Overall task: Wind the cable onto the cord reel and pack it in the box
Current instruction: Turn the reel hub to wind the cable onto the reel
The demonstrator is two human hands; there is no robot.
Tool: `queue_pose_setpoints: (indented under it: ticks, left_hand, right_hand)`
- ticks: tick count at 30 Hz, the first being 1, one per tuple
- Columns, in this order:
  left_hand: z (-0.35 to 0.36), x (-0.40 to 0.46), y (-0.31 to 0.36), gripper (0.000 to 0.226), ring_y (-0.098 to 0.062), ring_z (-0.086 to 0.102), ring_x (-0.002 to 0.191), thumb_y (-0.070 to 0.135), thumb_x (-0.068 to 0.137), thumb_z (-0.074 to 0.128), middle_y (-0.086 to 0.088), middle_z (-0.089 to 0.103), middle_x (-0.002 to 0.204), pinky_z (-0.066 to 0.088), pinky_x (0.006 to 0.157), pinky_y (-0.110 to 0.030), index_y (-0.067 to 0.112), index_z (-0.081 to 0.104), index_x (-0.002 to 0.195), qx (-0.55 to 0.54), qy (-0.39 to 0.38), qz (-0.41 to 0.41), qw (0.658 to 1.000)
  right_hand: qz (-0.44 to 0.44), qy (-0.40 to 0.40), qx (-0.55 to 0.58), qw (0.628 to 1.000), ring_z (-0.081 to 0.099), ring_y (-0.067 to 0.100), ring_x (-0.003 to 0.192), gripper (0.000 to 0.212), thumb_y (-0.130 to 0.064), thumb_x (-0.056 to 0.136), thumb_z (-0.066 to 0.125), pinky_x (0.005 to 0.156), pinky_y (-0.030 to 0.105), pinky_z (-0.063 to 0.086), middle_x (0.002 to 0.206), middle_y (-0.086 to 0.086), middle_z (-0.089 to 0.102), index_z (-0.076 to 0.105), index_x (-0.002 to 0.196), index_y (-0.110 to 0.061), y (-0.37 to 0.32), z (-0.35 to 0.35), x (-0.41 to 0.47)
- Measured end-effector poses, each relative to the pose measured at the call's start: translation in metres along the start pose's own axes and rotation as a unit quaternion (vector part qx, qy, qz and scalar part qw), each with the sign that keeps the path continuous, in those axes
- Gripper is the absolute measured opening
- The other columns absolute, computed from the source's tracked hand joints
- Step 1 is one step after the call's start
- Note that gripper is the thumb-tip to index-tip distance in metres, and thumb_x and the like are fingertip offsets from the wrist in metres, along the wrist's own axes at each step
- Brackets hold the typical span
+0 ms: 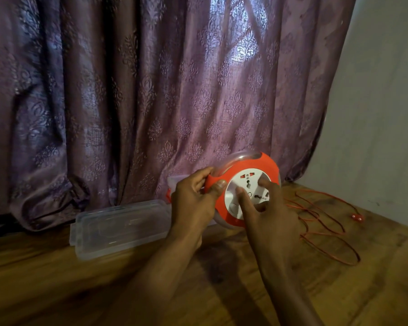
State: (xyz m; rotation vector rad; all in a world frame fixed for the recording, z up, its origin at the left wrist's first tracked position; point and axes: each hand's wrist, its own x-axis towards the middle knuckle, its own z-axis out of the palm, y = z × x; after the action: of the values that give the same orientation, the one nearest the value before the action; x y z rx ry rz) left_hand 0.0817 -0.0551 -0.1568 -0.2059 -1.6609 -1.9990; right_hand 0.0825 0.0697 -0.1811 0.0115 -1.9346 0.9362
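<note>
left hand (pixel 193 201) grips cord reel (pixel 243 184) rim | right hand (pixel 269 208) fingers on face

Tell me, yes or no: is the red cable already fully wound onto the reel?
No: most of the red cable lies in loose loops on the wooden floor, right of the reel.

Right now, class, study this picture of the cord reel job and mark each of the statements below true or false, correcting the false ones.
1. The left hand holds the round orange and white cord reel by its rim. True.
2. The thin red cable is fully wound. False: it lies in loose loops on the wooden floor.
3. The clear plastic box lies left of the reel. True.
4. The right hand rests on the floor. False: its fingers press the reel's white face.
</note>
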Motion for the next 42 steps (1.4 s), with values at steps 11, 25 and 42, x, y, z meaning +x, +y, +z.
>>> queue_pose_setpoints:
  ticks: [11,25,42]
  left_hand:
    - [-0.009,0.006,0.006,0.035,-0.023,0.070,0.106,0.011,0.089,0.069,-0.005,0.073,0.116,0.053,0.098,-0.050,0.011,0.066,0.124,-0.007,0.037,-0.004,0.999]
    - [-0.013,0.006,0.002,0.054,-0.024,0.068,0.107,0.055,0.084,0.048,-0.001,0.074,0.111,0.053,0.094,-0.048,0.019,0.067,0.119,0.131,0.076,0.114,0.982]
    - [0.001,-0.004,-0.002,0.046,-0.017,0.067,0.110,0.045,0.085,0.057,0.002,0.073,0.114,0.052,0.097,-0.045,0.017,0.067,0.121,0.124,0.067,0.133,0.981]
  right_hand:
    - [-0.127,-0.028,0.053,0.990,0.055,0.013,0.089,0.046,-0.021,0.088,0.061,0.064,0.031,0.047,0.113,-0.005,0.055,0.048,0.130,-0.036,-0.005,-0.009,0.000]
    - [-0.199,-0.205,-0.108,0.952,0.066,0.031,0.097,0.098,-0.001,0.073,0.065,0.058,0.030,0.046,0.154,0.002,0.020,0.022,0.136,-0.063,-0.011,-0.005,-0.002]
    - [-0.035,-0.051,-0.025,0.998,0.065,0.023,0.082,0.064,-0.069,0.075,0.056,0.067,0.033,0.049,0.096,-0.005,0.065,0.040,0.132,-0.046,-0.014,-0.005,-0.007]
